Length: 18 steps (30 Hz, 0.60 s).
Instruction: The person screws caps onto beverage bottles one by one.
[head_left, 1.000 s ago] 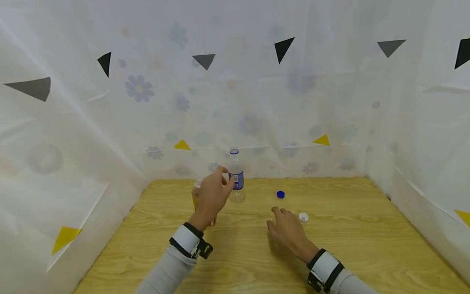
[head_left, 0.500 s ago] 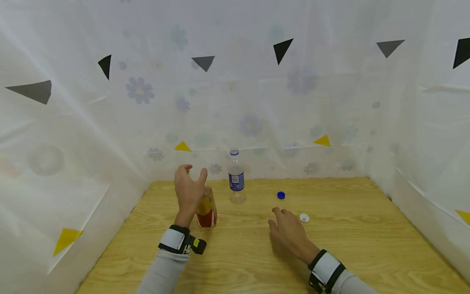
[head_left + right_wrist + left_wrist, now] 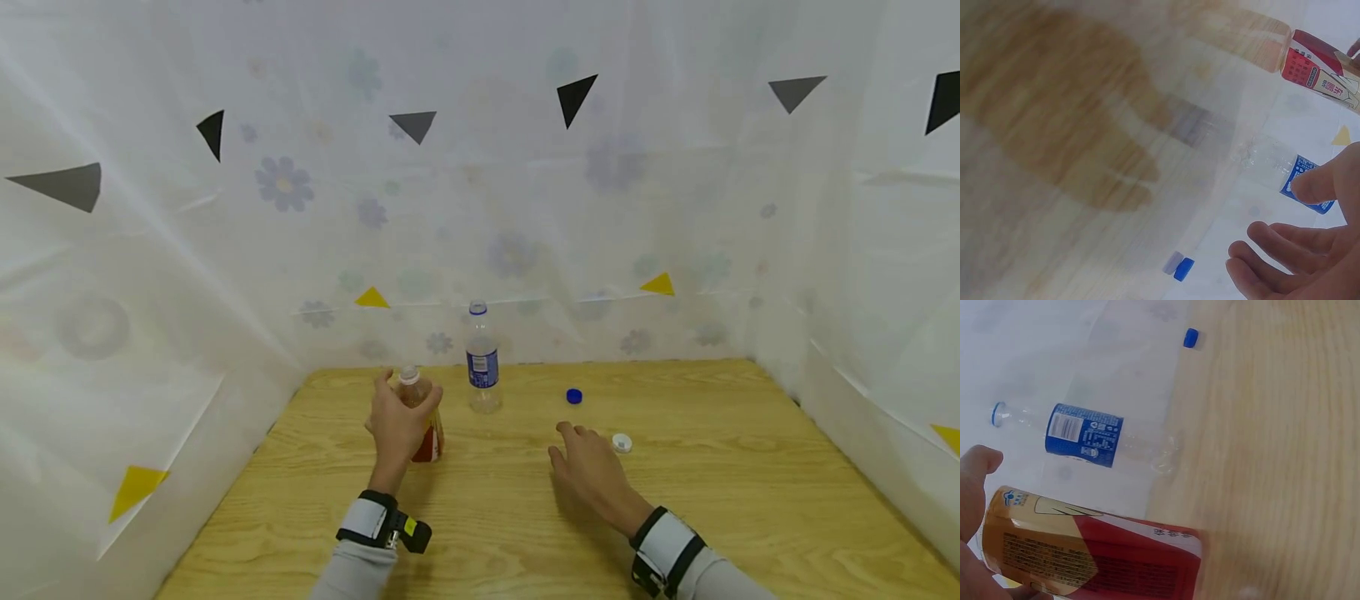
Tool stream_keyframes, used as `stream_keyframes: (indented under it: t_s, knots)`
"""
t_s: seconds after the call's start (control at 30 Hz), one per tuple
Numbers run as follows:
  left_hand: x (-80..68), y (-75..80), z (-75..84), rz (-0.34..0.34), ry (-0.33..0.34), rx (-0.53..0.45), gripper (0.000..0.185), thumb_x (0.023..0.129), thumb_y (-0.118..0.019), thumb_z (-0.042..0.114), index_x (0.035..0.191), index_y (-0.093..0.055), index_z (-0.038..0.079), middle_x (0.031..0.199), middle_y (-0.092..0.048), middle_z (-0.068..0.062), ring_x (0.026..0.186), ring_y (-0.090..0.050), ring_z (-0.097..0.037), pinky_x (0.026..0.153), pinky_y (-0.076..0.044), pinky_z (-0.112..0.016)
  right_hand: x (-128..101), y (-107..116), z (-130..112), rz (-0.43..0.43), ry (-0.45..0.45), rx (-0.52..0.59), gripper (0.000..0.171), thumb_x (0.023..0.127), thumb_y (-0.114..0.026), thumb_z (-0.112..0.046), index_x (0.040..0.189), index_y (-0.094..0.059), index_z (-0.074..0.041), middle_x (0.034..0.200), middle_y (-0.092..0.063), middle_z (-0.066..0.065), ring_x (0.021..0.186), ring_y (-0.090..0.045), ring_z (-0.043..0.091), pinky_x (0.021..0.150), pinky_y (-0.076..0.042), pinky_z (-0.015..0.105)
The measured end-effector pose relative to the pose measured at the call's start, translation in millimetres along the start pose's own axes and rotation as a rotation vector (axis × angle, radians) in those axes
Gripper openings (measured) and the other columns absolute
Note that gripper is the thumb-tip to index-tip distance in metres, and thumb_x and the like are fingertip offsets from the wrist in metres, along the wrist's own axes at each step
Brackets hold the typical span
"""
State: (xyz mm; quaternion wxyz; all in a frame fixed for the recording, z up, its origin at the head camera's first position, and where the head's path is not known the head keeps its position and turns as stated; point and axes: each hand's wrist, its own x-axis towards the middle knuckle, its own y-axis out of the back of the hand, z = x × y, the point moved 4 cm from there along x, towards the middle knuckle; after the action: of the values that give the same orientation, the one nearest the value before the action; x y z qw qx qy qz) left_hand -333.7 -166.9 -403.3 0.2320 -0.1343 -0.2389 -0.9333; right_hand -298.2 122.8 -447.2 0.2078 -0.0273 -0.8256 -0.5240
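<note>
My left hand [image 3: 395, 423] is around the upper part of a red and gold bottle [image 3: 430, 442] with a whitish top, standing upright on the table. In the left wrist view the thumb [image 3: 984, 460] shows a small gap to the bottle, while fingers reach round its far side. Behind and to the right stands a clear plastic bottle [image 3: 483, 367], uncapped, with a blue label. Held low over the table, my right hand [image 3: 592, 475] has loosely bent fingers and nothing in them. Beyond its fingertips lies a blue bottle cap [image 3: 573, 396]; a white bottle cap [image 3: 621, 442] lies to its right.
Everything stands on a wood-grain table [image 3: 495, 525]. White patterned sheeting [image 3: 510, 208] hangs behind it and along both sides, with black, grey and yellow triangles on it. A dark wrist camera [image 3: 415, 535] juts out beside my left wrist.
My left hand has moved from beside the clear bottle leftward, then come down around the red and gold bottle's upper part. The right hand and both caps have stayed in place.
</note>
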Motion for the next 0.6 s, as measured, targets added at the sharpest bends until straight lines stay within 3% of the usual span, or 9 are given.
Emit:
stream_keyframes:
  t_s: [0.23,0.43,0.6]
  knots:
    - [-2.9,-6.9,-11.5,-0.031,0.017,0.017,0.089,0.085,-0.08,0.043,0.151,-0.036,0.004,0.133,-0.063,-0.024,0.119,-0.061,-0.042,0.1,-0.021,-0.065,-0.2,1.1,2.8,0.005,-0.012,0.001,0.035,0.097,-0.066,-0.018,0.125,-0.064,0.004,0.111,-0.071,0.023,0.1,-0.069,0.039,0.082,-0.056,0.05]
    - [-1.7,-7.5,-14.6,0.007,-0.003,0.047,0.08,0.086,-0.079,0.038,0.147,-0.04,0.003,0.126,-0.067,-0.024,0.113,-0.065,-0.041,0.096,-0.025,-0.06,-0.2,-0.3,5.7,-0.005,-0.021,0.012,0.036,0.098,-0.065,-0.019,0.127,-0.063,0.003,0.113,-0.071,0.022,0.102,-0.069,0.038,0.083,-0.057,0.05]
    - [-1.3,-9.6,-15.6,-0.003,-0.017,0.07,0.079,0.086,-0.078,0.039,0.146,-0.041,0.003,0.123,-0.069,-0.024,0.109,-0.066,-0.042,0.092,-0.027,-0.057,-1.2,0.0,6.5,-0.004,-0.022,0.011,0.036,0.098,-0.065,-0.02,0.127,-0.063,0.003,0.112,-0.071,0.022,0.101,-0.069,0.038,0.081,-0.057,0.049]
